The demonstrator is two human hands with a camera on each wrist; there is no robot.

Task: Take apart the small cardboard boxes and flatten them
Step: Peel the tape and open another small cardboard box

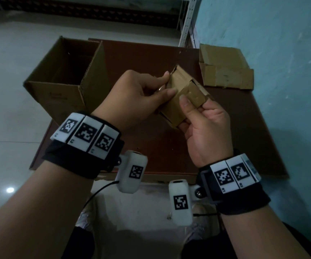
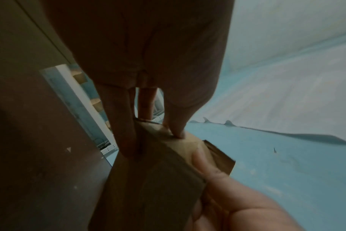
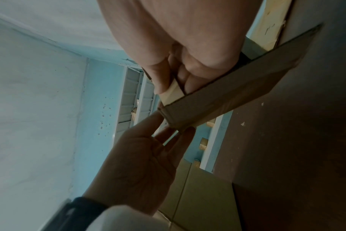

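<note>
While both hands' grips, left hand (image 1: 141,94) and right hand (image 1: 205,126), pinch its edges, the small box (image 1: 180,101) hangs above the table (image 1: 244,137).

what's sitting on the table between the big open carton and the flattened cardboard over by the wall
In the head view, nothing rests on the table between the open carton and flattened cardboard. Above that stretch, both hands hold the small box.

Both forearms reach forward, the left hand (image 1: 132,96) and right hand (image 1: 205,126) pinching with thumbs on top.
</note>
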